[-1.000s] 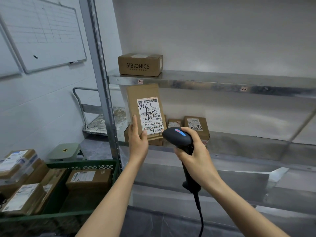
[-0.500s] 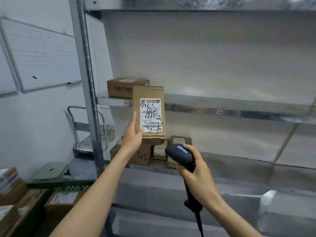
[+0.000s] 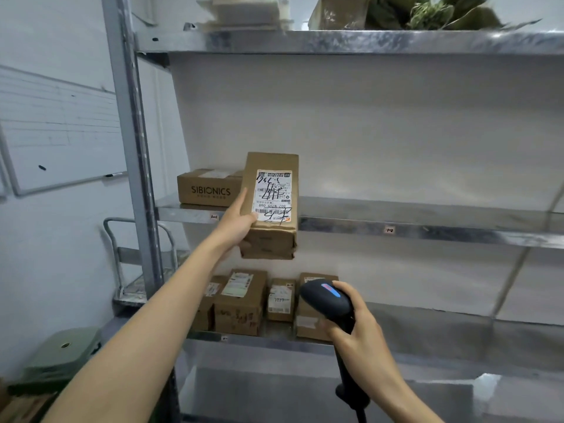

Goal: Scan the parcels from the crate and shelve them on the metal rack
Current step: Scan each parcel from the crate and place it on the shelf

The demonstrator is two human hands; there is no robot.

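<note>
My left hand [image 3: 236, 225] grips a brown parcel [image 3: 271, 239] by its left edge, its scribbled white label facing me. I hold it upright in front of the middle shelf's [image 3: 427, 232] front edge, just right of a SIBIONICS box [image 3: 209, 187] that rests on that shelf. My right hand [image 3: 355, 326] holds a black barcode scanner [image 3: 326, 297], lower and to the right, with its cable hanging down. Several small parcels [image 3: 244, 300] stand on the lower shelf behind the scanner. The crate is out of sight.
The rack's upright post [image 3: 131, 166] runs down the left. White and green items [image 3: 335, 10] lie on the top shelf. A whiteboard [image 3: 58, 132] hangs on the left wall, with a trolley handle [image 3: 113, 239] and a green stool [image 3: 61, 355] below it.
My view has tilted up and the crate has left the frame. My left hand has carried the parcel up and away from me to the middle shelf; the scanner has dropped away from the label.
</note>
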